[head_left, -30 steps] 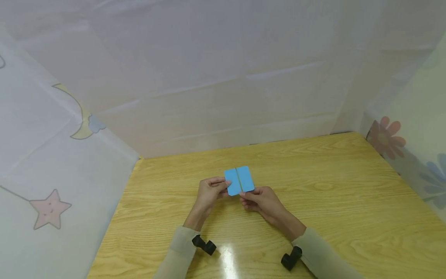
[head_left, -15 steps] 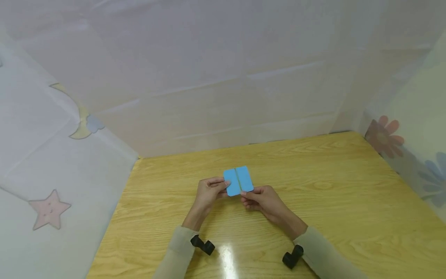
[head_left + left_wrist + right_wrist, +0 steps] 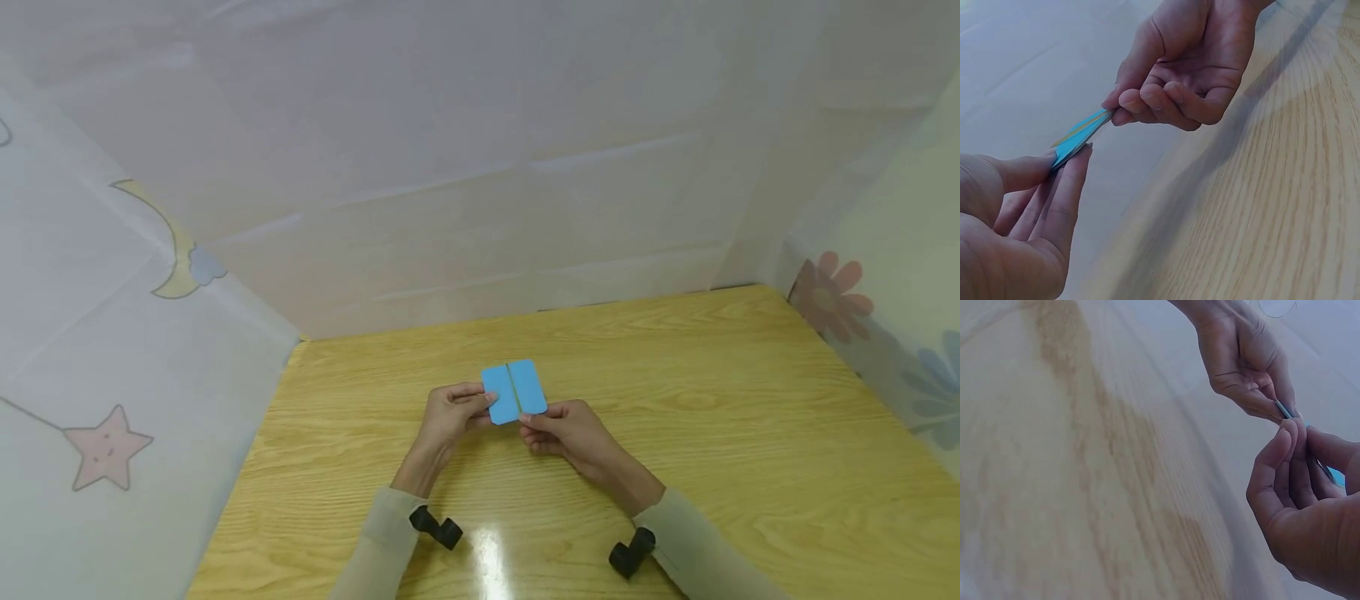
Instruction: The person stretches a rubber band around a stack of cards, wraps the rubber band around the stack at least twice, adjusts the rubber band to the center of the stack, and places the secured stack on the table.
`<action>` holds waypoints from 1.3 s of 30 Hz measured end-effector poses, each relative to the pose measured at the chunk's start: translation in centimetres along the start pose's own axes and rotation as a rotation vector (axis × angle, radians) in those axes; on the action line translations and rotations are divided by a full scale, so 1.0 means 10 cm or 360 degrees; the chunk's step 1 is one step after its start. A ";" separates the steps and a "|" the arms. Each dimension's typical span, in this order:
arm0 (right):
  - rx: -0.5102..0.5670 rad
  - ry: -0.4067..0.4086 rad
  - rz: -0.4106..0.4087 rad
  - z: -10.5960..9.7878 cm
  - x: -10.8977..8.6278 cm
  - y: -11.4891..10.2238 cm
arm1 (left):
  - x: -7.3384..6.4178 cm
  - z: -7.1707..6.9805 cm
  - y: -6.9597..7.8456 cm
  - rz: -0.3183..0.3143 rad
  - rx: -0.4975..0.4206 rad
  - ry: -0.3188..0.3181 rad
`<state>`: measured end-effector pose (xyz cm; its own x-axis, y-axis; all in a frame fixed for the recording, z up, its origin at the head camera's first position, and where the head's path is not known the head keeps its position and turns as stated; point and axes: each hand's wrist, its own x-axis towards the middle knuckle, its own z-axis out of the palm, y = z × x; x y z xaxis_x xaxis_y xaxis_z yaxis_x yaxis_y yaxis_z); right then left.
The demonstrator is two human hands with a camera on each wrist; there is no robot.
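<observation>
A small blue card stack (image 3: 531, 385) with rounded corners is held above the table, tilted. Across its middle runs a thin yellowish rubber band (image 3: 513, 387). My left hand (image 3: 447, 415) pinches the stack's left edge, thumb on top and fingers beneath. At the lower right corner, close to the band's end, my right hand (image 3: 572, 435) pinches it between thumb and fingers. Edge-on in the left wrist view, the blue stack (image 3: 1075, 147) looks thin, with the band standing slightly off its face. The right hand mostly hides the stack in the right wrist view.
Below the hands lies a wood-grain table (image 3: 712, 400). A pale sheet (image 3: 480, 208) stands along its back edge, and printed side sheets with a star (image 3: 107, 450) and a flower (image 3: 828, 293) flank it. Black cameras (image 3: 437, 527) sit on both wrists.
Both hands keep their grip on the card stack and have barely moved. The band looked slightly bent half a second ago and runs straighter now.
</observation>
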<state>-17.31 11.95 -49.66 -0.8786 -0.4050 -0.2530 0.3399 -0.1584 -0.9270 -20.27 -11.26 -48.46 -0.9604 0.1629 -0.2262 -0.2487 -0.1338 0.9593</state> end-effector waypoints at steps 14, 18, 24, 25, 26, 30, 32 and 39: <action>-0.0174 0.0023 0.0025 -0.08 0.01 -0.05 | -0.02 -0.03 0.04 -0.0047 -0.0005 -0.0070; -0.0279 0.0139 -0.0021 -0.17 0.04 -0.16 | -0.02 -0.06 0.05 -0.0058 0.0048 -0.0087; -0.0299 0.0246 -0.0102 -0.25 0.12 -0.31 | -0.01 -0.07 0.04 -0.0066 0.0114 -0.0128; -0.0302 0.0256 -0.0111 -0.26 0.13 -0.33 | -0.02 -0.07 0.04 -0.0064 0.0125 -0.0137; -0.0310 0.0260 -0.0118 -0.26 0.15 -0.34 | -0.02 -0.07 0.04 -0.0065 0.0131 -0.0143; -0.0308 0.0289 -0.0107 -0.27 0.21 -0.39 | -0.04 -0.06 0.05 -0.0066 0.0136 -0.0170; -0.0315 0.0289 -0.0094 -0.27 0.23 -0.40 | -0.05 -0.05 0.06 -0.0071 0.0131 -0.0177; -0.0318 0.0266 -0.0076 -0.30 0.25 -0.40 | -0.05 -0.05 0.06 -0.0058 0.0123 -0.0214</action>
<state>-21.88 14.28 -47.41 -0.9410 -0.2442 -0.2345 0.2383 0.0141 -0.9711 -19.97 -11.91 -47.81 -0.9242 0.2961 -0.2412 -0.2674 -0.0506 0.9623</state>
